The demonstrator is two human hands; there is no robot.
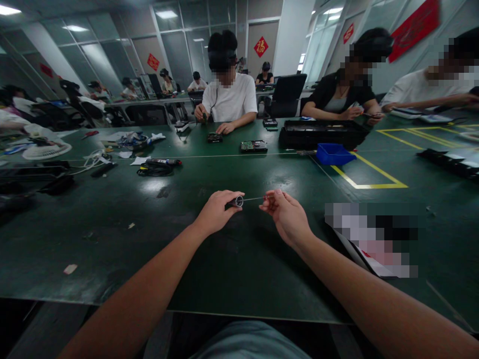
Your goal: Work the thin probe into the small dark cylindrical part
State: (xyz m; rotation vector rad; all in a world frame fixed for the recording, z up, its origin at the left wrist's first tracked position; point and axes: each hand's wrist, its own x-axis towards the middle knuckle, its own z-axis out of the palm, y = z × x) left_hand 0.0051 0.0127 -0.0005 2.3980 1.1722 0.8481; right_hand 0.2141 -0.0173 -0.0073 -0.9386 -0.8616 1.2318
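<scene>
Over green table (112,239): left hand (216,212) grips small spool (237,201), right hand (285,213) pinches its wire (254,199)

We sit at a long dark green table (112,239) marked with yellow tape lines (370,174), facing glass partition walls (179,50) hung with red paper signs (261,46), a white pillar (294,35), black office chairs (286,94), and bright ceiling light panels (166,14) overhead.
</scene>
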